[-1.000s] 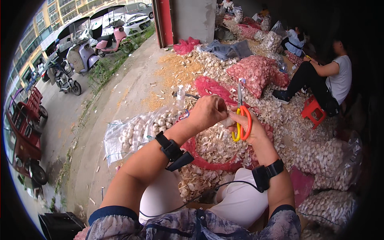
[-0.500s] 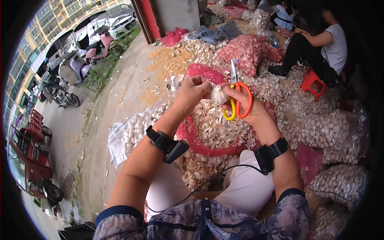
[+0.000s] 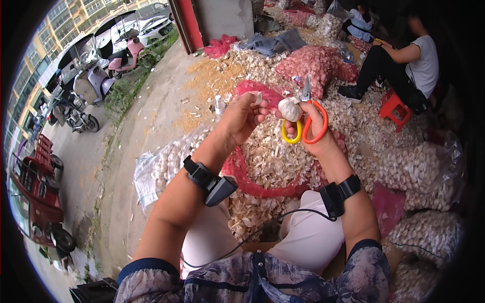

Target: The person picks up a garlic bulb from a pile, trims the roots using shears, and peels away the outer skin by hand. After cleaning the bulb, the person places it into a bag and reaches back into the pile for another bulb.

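A white garlic bulb [image 3: 289, 109] is held up in my right hand [image 3: 319, 144], pinched at the fingertips. The same hand also carries scissors [image 3: 306, 90] with one yellow and one orange handle loop; their blades point up and away behind the bulb. Left of it and apart from the bulb, my left hand [image 3: 240, 120] is closed, with a pale flake of garlic skin [image 3: 258, 98] between thumb and forefinger. Below both hands lies a heap of loose garlic skins [image 3: 275, 159], ringed by red mesh netting [image 3: 252, 188] in front of my knees.
A clear bag of garlic bulbs [image 3: 164, 166] lies to the left, near a small bottle [image 3: 219, 105]. Full sacks [image 3: 427, 232] stand at the right. Beyond are a red mesh sack [image 3: 318, 65] and a person [image 3: 422, 58] by a red stool [image 3: 395, 110]. A cable [image 3: 273, 219] crosses my lap.
My left hand has come away from the bulb to the left, with a flake of skin in its fingers. My right hand has shifted slightly right with the bulb and scissors.
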The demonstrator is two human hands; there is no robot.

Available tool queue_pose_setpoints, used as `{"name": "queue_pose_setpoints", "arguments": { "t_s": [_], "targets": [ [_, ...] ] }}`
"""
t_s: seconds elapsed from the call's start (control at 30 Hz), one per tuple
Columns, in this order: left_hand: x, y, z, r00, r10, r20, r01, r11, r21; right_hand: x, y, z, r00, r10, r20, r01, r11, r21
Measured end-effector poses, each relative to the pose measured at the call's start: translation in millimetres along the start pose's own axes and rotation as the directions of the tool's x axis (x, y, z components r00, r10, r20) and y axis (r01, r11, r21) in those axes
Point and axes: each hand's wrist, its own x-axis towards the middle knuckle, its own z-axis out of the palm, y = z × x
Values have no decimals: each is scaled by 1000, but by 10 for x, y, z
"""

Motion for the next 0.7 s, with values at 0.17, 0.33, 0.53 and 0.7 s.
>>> {"name": "queue_pose_setpoints", "arguments": {
  "t_s": [0.17,0.33,0.53,0.7],
  "targets": [
    [-227,64,242,997,-57,54,28,903,430,-90,-34,132,994,47,94,-48,999,5],
    [-237,63,127,952,-103,289,-98,790,605,-94,-16,195,991,72,109,-64,996,-66],
    [-192,30,112,955,117,274,-269,734,623,-114,22,281,1000,27,2,-27,996,85],
    [-203,12,150,944,234,234,-330,625,707,-173,4,294,998,60,-31,-60,998,-13]
  ]
}}
